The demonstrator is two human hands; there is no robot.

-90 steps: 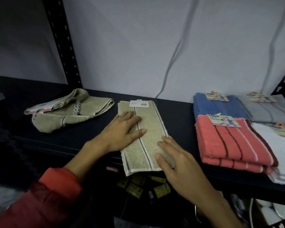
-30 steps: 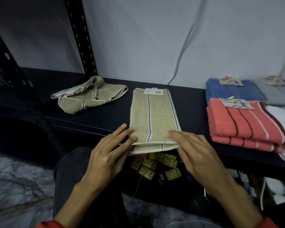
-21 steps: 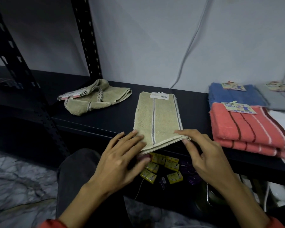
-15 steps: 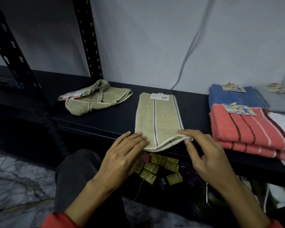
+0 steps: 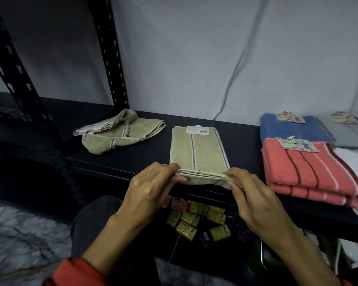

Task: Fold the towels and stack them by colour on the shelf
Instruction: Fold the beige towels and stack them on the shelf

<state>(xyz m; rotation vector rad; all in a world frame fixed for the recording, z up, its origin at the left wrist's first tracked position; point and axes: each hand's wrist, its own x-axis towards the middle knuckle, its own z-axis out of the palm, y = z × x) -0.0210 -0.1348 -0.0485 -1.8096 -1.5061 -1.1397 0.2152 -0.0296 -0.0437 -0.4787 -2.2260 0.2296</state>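
We have the beige striped towel (image 5: 198,153) flat on the dark shelf (image 5: 242,141), stretching straight away from both hands, its near edge lifted just off the shelf lip. Our left hand (image 5: 153,188) pinches the near left corner, fingers over the top and thumb tucked beneath; our right hand (image 5: 248,195) grips the near right corner the same way. So we read this as the next fold: near edge carried up and over toward the white barcode label (image 5: 197,129) at the far end. To do it well, we want both corners rising level, the layers held together so none slips out, and the purple stripes kept lined up as the edge travels forward. Land it square on the far hem, then smooth flat. Beyond and to the left of our left hand, the second beige towel (image 5: 120,134) lies crumpled, not yet folded, and likely its partner for the stack. To the right of our right hand sits the coral towel stack (image 5: 310,172), with the blue towel (image 5: 291,129) behind it, well clear of our fold.
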